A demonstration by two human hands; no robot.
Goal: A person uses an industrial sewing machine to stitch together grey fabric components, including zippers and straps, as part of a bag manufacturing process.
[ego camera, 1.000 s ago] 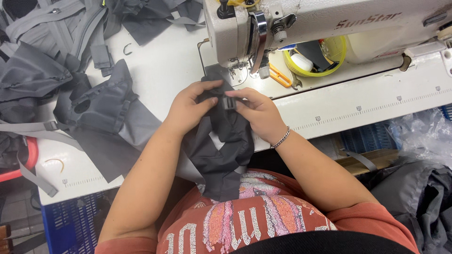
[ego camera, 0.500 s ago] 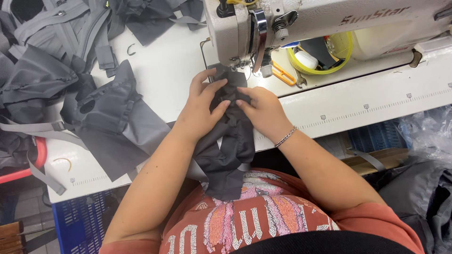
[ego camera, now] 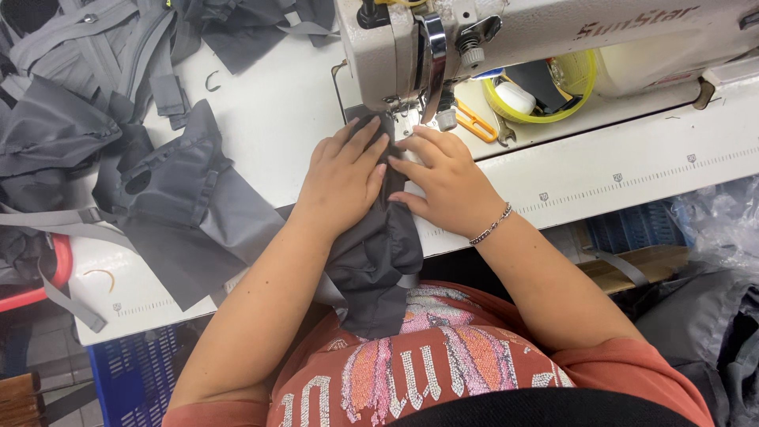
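A dark grey fabric piece runs from my lap up to the presser foot of a cream sewing machine. My left hand lies flat on the fabric, fingers spread, just left of the needle. My right hand presses the fabric's right side with fingertips near the foot; a thin bracelet sits on that wrist. Both hands hold the cloth down on the white sewing table.
A heap of grey fabric pieces and straps covers the table's left. A yellow bowl with small items and orange snips sit behind the machine. A blue crate stands below left; plastic bags lie at right.
Both hands moved the fabric forward from the table edge to under the presser foot and flattened out on it.
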